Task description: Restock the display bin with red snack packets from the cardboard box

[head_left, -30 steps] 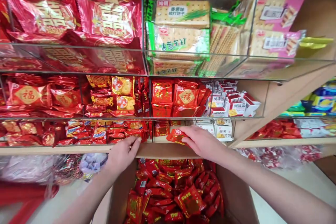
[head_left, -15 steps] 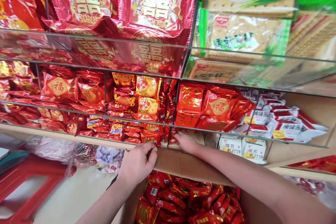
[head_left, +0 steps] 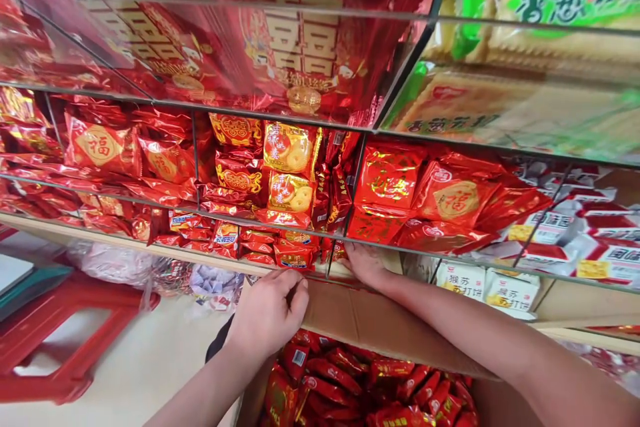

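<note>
My left hand (head_left: pixel 273 307) is closed, its fingers curled over the rim of an open cardboard box (head_left: pixel 350 313). Inside that box lie many small red snack packets (head_left: pixel 345 373) with gold print. My right hand (head_left: pixel 369 265) reaches across the box into a low shelf compartment, behind the clear front panel. Small red packets (head_left: pixel 339 250) are right at its fingertips. The fingers are mostly hidden there, so whether they grip a packet is unclear. To the left of this hand, a compartment holds red and gold packets (head_left: pixel 295 250).
Clear-fronted shelves rise above, with large red packs (head_left: pixel 305 33) and green-edged cracker packs (head_left: pixel 560 47). White biscuit packets (head_left: pixel 460 280) sit right of my right hand. A red plastic stool (head_left: pixel 45 373) stands on the floor at left, near bagged goods (head_left: pixel 110 263).
The view has moved closer to the shelves, so the packs look larger. My right hand has gone slightly deeper into the compartment; my left hand stays at the box rim.
</note>
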Tool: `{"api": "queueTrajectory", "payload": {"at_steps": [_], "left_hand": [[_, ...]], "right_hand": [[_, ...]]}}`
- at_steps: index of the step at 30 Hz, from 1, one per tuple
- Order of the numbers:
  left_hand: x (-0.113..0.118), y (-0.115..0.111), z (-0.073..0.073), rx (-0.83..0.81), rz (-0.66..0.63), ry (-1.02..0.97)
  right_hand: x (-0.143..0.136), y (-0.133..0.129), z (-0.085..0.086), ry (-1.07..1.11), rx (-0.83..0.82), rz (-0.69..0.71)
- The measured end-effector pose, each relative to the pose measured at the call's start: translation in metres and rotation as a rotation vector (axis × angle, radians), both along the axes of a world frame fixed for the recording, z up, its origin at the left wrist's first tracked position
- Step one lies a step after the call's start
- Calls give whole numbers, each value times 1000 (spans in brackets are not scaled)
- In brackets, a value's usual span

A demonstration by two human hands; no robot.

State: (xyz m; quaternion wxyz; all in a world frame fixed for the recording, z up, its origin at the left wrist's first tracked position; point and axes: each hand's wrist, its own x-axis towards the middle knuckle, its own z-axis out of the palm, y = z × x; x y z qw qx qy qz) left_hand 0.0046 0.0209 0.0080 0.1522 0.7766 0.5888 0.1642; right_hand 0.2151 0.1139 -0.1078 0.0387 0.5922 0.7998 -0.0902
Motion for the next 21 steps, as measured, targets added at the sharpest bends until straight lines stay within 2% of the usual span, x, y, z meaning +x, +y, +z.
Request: {"api": "queueTrajectory", "payload": {"at_steps": [7, 12, 15, 17, 19, 21], "left_hand": [[0, 0, 1, -5, 8, 25], [-1, 0, 4, -14, 22, 59], [0, 2, 6, 2, 22, 77], [-2, 4, 5, 6, 22, 80], [-7, 6, 4, 4, 12, 34], [-12, 6, 3, 88, -12, -68]], "right_hand": [[-4, -4, 13, 18, -33, -21], [-2, -8, 36, 54, -50, -30], [8, -20, 63, 63, -65, -56], [20, -42, 90, 102, -83, -78], [36, -77, 120, 216, -63, -87], [51, -123, 144, 372, 67, -64]]}}
